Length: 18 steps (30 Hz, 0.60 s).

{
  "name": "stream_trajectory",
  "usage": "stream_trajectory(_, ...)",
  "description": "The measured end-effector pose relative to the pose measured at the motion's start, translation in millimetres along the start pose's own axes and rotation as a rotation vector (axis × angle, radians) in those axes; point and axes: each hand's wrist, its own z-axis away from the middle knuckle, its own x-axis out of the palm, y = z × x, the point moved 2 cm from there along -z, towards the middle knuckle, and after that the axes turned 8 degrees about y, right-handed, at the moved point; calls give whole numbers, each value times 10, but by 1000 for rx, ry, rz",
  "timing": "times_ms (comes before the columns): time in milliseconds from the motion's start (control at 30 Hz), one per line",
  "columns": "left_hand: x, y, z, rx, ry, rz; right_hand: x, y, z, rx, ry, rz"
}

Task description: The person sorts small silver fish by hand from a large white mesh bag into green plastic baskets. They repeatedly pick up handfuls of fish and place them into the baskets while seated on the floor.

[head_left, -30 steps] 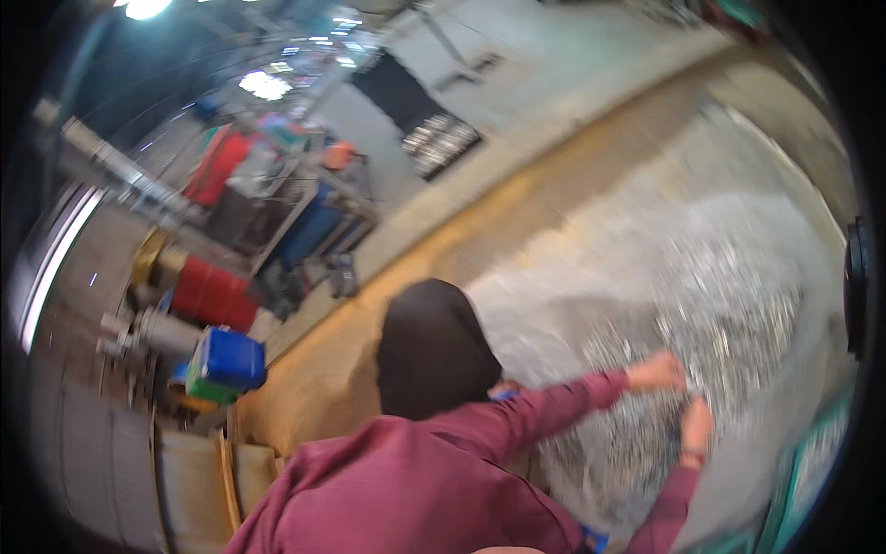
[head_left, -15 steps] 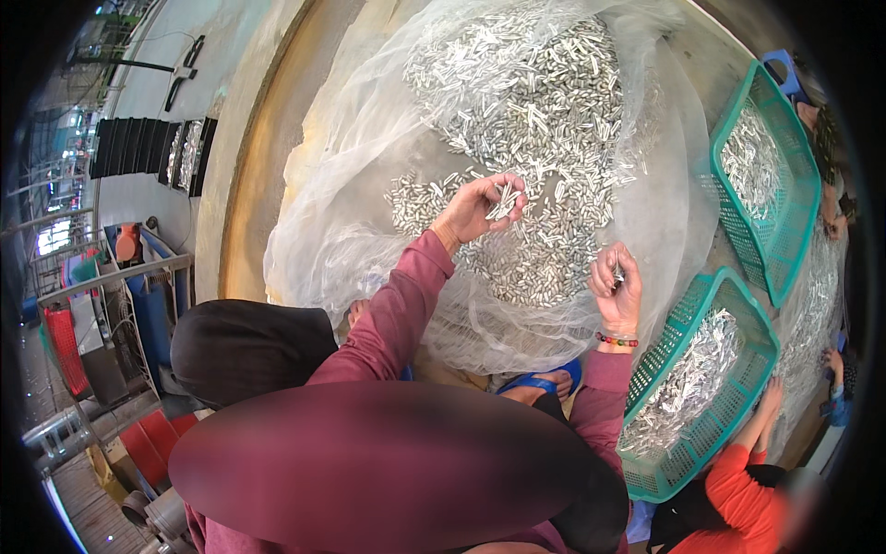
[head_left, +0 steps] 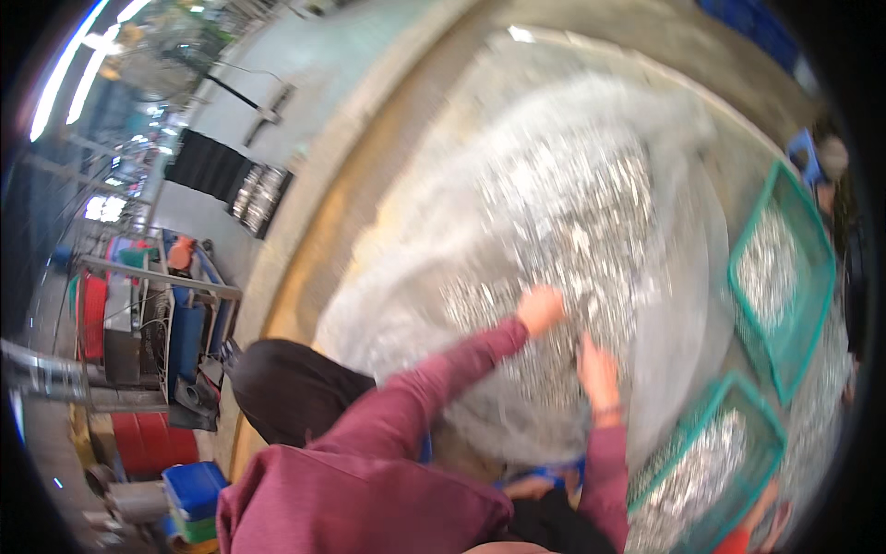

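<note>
I am watching both hands working over a wide heap of small silvery fish spread on pale netting; my left hand is reaching out onto the heap, curled loosely, though the blur is keeping me from telling whether it is holding any fish; my right hand is hovering just nearer, fingers partly extended, its grip equally unclear; two green baskets of fish are sitting to the right, one near my right wrist.
</note>
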Motion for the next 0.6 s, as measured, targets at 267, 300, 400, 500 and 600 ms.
stream_trajectory(267,-165,73,-51,115,-12,438,-181,-92,11,23,117,-308)
stream_trajectory(300,-257,4,-34,-29,-68,845,-243,-39,26,173,55,-807)
stream_trajectory(400,-542,-198,93,-267,-319,1866,-447,72,222,346,-3,-1419)
stream_trajectory(500,-813,-395,125,-99,-141,1846,-510,155,395,710,7,-1858)
stream_trajectory(600,-859,-422,70,-254,-391,1927,-548,78,379,344,-117,-2242)
